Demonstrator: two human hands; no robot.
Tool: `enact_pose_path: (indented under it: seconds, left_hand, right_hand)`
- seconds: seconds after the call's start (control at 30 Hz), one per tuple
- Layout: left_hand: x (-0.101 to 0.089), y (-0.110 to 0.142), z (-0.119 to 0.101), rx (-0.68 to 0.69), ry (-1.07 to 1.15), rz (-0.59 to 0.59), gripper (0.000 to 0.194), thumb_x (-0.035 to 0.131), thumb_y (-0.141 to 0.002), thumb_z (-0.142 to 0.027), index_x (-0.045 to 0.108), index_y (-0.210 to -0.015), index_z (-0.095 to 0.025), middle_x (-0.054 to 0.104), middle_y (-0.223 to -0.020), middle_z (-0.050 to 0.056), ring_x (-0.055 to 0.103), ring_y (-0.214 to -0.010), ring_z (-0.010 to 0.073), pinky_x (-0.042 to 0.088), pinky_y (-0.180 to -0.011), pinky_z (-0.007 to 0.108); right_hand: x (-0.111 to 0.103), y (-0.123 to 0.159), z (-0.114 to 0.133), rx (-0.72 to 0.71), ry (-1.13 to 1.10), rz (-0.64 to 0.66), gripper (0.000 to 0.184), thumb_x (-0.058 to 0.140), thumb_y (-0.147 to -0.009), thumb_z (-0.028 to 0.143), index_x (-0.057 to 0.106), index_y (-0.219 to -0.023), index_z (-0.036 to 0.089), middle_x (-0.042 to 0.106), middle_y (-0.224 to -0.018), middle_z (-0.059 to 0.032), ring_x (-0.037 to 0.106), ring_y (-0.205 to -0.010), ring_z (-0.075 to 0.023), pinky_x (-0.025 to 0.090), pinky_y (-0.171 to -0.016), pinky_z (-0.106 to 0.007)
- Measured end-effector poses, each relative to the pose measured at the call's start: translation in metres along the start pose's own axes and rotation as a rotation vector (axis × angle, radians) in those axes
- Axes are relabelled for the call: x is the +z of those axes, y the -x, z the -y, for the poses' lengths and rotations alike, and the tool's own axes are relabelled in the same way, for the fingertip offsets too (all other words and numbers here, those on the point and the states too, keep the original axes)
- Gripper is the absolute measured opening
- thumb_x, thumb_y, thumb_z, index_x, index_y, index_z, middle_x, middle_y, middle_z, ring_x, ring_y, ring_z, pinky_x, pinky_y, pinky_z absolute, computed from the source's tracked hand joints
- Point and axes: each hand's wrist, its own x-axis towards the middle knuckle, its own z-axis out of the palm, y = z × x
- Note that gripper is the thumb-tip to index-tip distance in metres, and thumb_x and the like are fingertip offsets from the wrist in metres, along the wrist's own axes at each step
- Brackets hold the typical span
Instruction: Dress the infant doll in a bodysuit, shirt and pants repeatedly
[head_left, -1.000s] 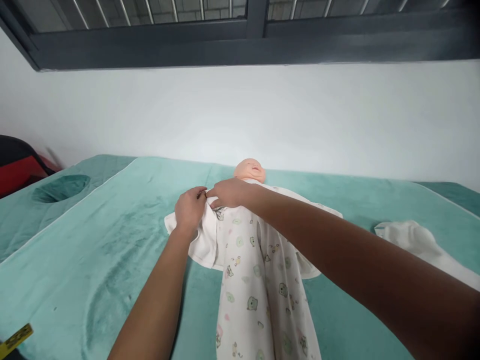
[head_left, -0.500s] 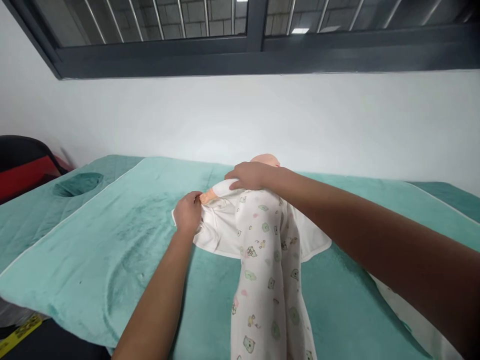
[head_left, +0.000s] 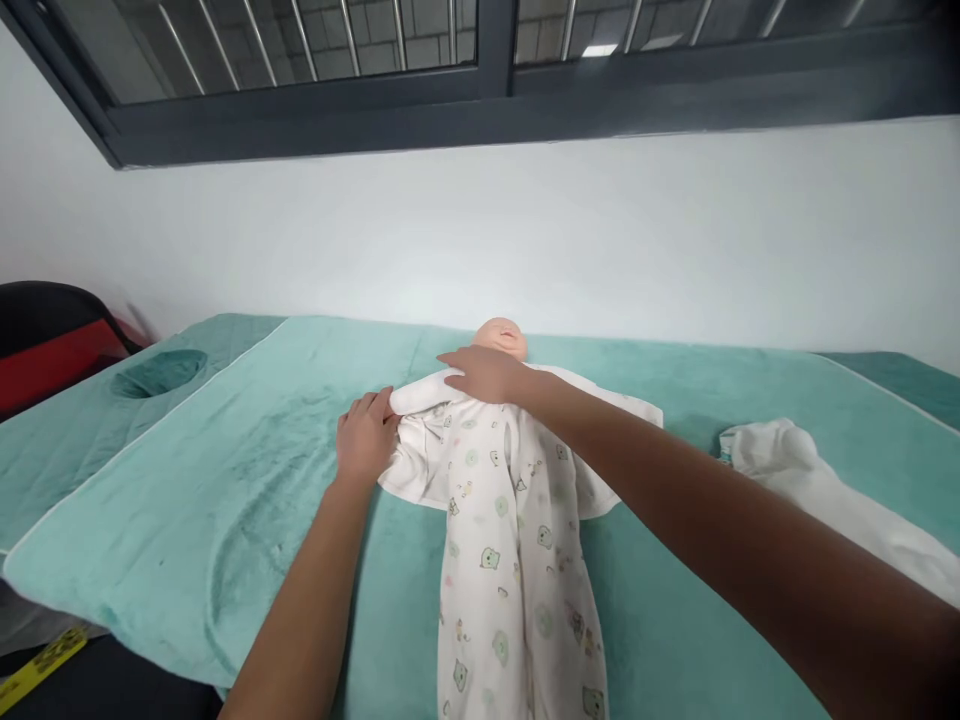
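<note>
A baby doll lies on its back on a teal padded table, head toward the wall. It is half dressed in a white sleepsuit printed with small animals. My left hand grips the end of the suit's left sleeve, fingers curled round the cloth. My right hand rests on the doll's shoulder, fingers stretched along the white sleeve.
A crumpled white cloth lies on the table at the right. A round face hole is sunk in the table at the far left. A black and red chair stands beyond the left edge. A white wall runs behind.
The doll, lifted by my right hand half a second ago, now lies flat again. The sleeve now covers the doll's arm. My left hand stays at the cuff.
</note>
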Motion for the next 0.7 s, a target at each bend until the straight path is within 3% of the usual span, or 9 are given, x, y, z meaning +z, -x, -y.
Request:
enact_pose_path:
  seconds: [0.13,0.27,0.33,0.43,0.53,0.6,0.7]
  left_hand:
    - [0.002,0.002,-0.001,-0.014,-0.001,0.068,0.058,0.041,-0.09,-0.029,0.037,-0.145,-0.011,0.053,-0.138,0.018,0.046,-0.127,0.0331,0.036,-0.104,0.048]
    - [-0.006,0.004,-0.026,0.012,0.076,-0.031,0.055,0.039,-0.087,-0.021,0.045,-0.14,-0.01,0.049,-0.143,0.017,0.04,-0.134,0.0298,0.027,-0.114,0.047]
    - [-0.017,0.001,-0.058,0.084,0.201,-0.057,0.051,0.037,-0.089,-0.022,0.047,-0.138,-0.011,0.049,-0.143,0.014,0.041,-0.134,0.0256,0.03,-0.115,0.04]
    - [-0.037,-0.01,-0.127,0.334,0.321,0.004,0.044,0.036,-0.093,-0.027,0.051,-0.134,-0.018,0.05,-0.143,0.008,0.043,-0.133,0.0209,0.034,-0.112,0.035]
    - [-0.044,-0.028,-0.194,0.571,0.039,0.31,0.038,0.034,-0.094,-0.027,0.059,-0.121,-0.021,0.06,-0.129,0.008,0.054,-0.12,0.0205,0.044,-0.1,0.032]
    - [-0.037,-0.042,-0.224,0.587,-0.064,0.419,0.029,0.045,-0.088,-0.03,0.068,-0.102,-0.019,0.067,-0.113,0.011,0.06,-0.11,0.0251,0.045,-0.095,0.036]
    - [-0.021,-0.058,-0.244,0.555,-0.166,0.505,0.033,0.059,-0.078,-0.036,0.068,-0.104,-0.017,0.066,-0.112,0.015,0.06,-0.11,0.0307,0.042,-0.098,0.044]
  right_hand:
    - [0.014,0.053,-0.03,0.082,-0.215,-0.399,0.042,0.033,-0.099,0.032,0.056,-0.133,0.021,0.056,-0.138,-0.0048,0.049,-0.128,-0.0202,0.036,-0.107,-0.035]
    - [0.045,0.099,-0.06,0.3,-0.198,-0.663,0.04,0.034,-0.096,0.028,0.063,-0.122,0.02,0.064,-0.125,-0.0069,0.055,-0.115,-0.0227,0.039,-0.101,-0.037]
    - [0.057,0.109,-0.069,0.358,-0.112,-0.711,0.038,0.038,-0.092,0.023,0.063,-0.121,0.019,0.065,-0.124,-0.0071,0.054,-0.116,-0.0241,0.034,-0.105,-0.04]
    - [0.062,0.113,-0.075,0.38,-0.026,-0.71,0.041,0.042,-0.087,0.017,0.061,-0.123,0.02,0.065,-0.124,-0.0063,0.053,-0.116,-0.0235,0.025,-0.111,-0.042]
    - [0.058,0.114,-0.078,0.398,0.029,-0.657,0.045,0.044,-0.083,0.012,0.06,-0.124,0.021,0.066,-0.122,-0.0069,0.054,-0.114,-0.0236,0.022,-0.111,-0.043]
    - [0.054,0.115,-0.082,0.419,0.052,-0.63,0.048,0.043,-0.081,0.01,0.058,-0.125,0.022,0.066,-0.122,-0.0075,0.055,-0.113,-0.0241,0.023,-0.11,-0.044]
    - [0.05,0.118,-0.094,0.484,0.039,-0.644,0.048,0.041,-0.08,0.008,0.059,-0.124,0.021,0.066,-0.12,-0.0081,0.057,-0.112,-0.0245,0.026,-0.108,-0.043]
